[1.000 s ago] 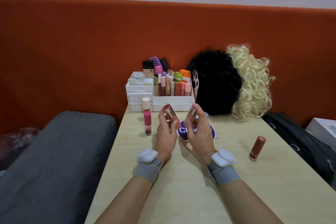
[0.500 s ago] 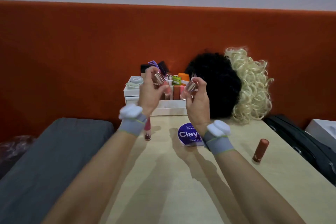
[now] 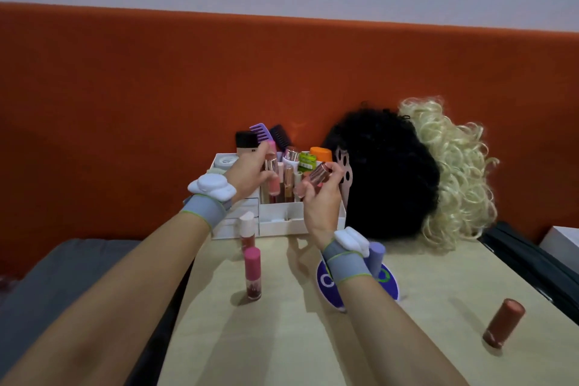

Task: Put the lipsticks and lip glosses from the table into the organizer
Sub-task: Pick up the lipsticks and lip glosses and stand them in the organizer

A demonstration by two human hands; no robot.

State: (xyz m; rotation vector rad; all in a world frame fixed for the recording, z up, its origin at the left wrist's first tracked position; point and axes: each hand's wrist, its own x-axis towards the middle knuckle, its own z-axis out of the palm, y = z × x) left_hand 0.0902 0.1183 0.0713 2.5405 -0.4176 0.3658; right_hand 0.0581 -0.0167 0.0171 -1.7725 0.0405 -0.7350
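Gripping one rose-gold lipstick [image 3: 273,184] upright, the left hand [image 3: 249,175] holds it above the white organizer [image 3: 282,224] at the table's far edge, while the right hand [image 3: 322,204] pinches a second, tilted lipstick [image 3: 316,177] just beside it.

The organizer [image 3: 300,224] is white, the surface [image 3: 313,351] pale wood, and the padded panel [image 3: 156,97] behind is burnt orange. At the organizer's 3 o'clock sit a black wig [image 3: 385,172] and a blonde wig [image 3: 457,172]. The right hand [image 3: 322,207] holds a rose-gold lipstick [image 3: 315,180], the left hand [image 3: 247,178] a peach-pink lipstick [image 3: 272,174] with a rose-gold band. At the organizer's 6 o'clock stands a pink-capped lip gloss [image 3: 252,273] with a dark red base. At the surface's 4 o'clock lies a terracotta-brown lipstick [image 3: 503,326].
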